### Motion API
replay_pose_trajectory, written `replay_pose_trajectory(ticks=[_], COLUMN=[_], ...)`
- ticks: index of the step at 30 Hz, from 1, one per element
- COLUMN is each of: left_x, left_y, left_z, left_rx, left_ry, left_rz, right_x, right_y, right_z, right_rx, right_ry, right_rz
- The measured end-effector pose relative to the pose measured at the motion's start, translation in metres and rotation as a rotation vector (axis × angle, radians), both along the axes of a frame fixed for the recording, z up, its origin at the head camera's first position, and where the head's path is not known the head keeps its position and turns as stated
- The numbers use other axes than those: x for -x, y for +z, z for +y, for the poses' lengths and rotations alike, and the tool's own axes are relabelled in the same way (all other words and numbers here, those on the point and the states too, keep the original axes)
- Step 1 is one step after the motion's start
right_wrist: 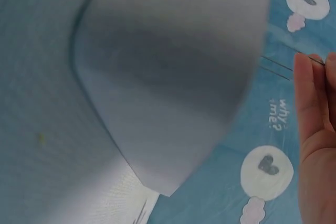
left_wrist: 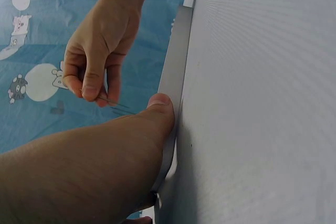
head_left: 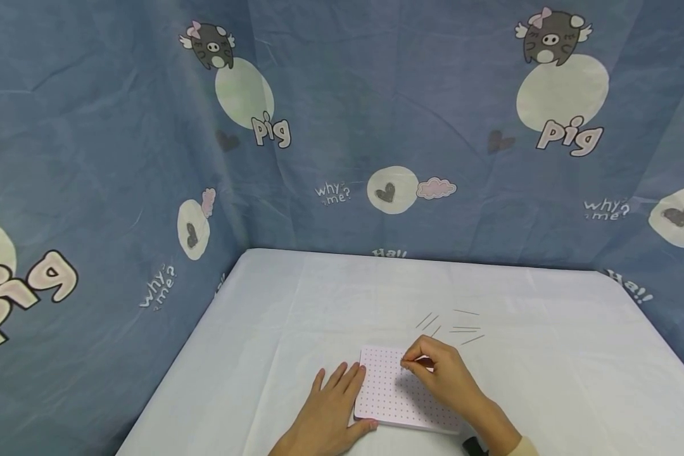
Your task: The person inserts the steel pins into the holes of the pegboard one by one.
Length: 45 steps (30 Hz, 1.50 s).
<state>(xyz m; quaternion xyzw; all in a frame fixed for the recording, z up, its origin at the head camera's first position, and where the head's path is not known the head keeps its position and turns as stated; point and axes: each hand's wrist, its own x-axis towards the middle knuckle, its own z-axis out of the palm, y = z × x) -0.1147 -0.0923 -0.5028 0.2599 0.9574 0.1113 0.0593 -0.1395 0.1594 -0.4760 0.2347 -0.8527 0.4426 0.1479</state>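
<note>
A pale pink board [head_left: 376, 392] with a grid of small dark dots lies on the white table. My left hand [head_left: 333, 405] rests along its left side, fingers straight, with the thumb on the near edge. Above the board my right hand [head_left: 447, 380] pinches a thin needle-like pin [left_wrist: 111, 102] between thumb and fingertips. Whether its tip touches the board is unclear. In the right wrist view, two thin pins [right_wrist: 277, 63] stick out beyond the board's edge, beside the right fingertips. Several similar loose pins [head_left: 466, 327] lie on the table behind the board.
The white tabletop [head_left: 251, 354] stretches around the board. A blue patterned cloth [head_left: 342, 126] hangs behind the table and along its left side. A black device [head_left: 474, 446] sits at the right wrist, near the board's front right corner.
</note>
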Motion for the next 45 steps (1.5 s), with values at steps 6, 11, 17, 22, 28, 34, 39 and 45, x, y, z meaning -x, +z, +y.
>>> replay_pose_trajectory(ticks=[6, 11, 17, 22, 28, 34, 39, 45], left_x=[-0.0001, 0.0007, 0.0005, 0.0002, 0.0, 0.0001, 0.0002, 0.0], left_y=[-0.0002, -0.0005, -0.0004, 0.0, -0.0007, -0.0017, -0.0007, 0.0011], left_z=[-0.0009, -0.0005, -0.0005, -0.0012, -0.0017, -0.0019, -0.002, -0.0014], left_rx=[-0.011, -0.003, 0.002, 0.001, -0.008, -0.011, -0.013, -0.009], left_ry=[-0.006, 0.008, 0.008, -0.002, -0.007, -0.007, -0.008, -0.007], left_rz=[0.013, -0.012, -0.018, -0.004, 0.0, -0.003, -0.01, -0.008], right_x=[0.0009, 0.0013, 0.0009, 0.0009, 0.0, 0.0001, 0.0006, 0.0017], right_y=[-0.0004, -0.0022, -0.0039, -0.0035, -0.0018, -0.0013, -0.0025, -0.003], right_z=[-0.0008, -0.0001, -0.0002, -0.0011, -0.0018, -0.002, -0.0018, -0.0015], right_rx=[-0.025, -0.046, -0.075, -0.096, -0.131, -0.162, -0.19, -0.189], right_ry=[0.003, 0.024, 0.029, 0.013, -0.001, 0.003, 0.003, 0.013], right_rz=[-0.008, -0.043, -0.084, -0.097, -0.116, -0.122, -0.116, -0.112])
